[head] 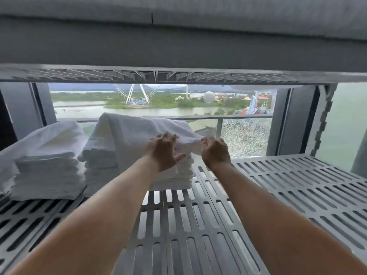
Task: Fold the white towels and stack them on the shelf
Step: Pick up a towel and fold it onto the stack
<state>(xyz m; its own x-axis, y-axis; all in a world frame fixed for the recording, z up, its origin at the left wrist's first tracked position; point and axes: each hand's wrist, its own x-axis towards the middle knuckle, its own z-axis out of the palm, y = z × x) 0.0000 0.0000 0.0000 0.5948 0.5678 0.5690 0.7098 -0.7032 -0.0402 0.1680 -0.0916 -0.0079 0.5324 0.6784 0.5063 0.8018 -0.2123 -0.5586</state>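
White folded towels sit in a low stack (47, 175) at the left of the grey slotted shelf (297, 185), with a loose towel (49, 133) draped over its top. Just right of it I see a taller stack (103, 165), and the top towel (135, 132) lies rumpled across it. The left hand (164, 153) rests on that towel's near right part, fingers spread and bent. Just beside it, the right hand (215, 153) is curled, pinching the towel's right corner.
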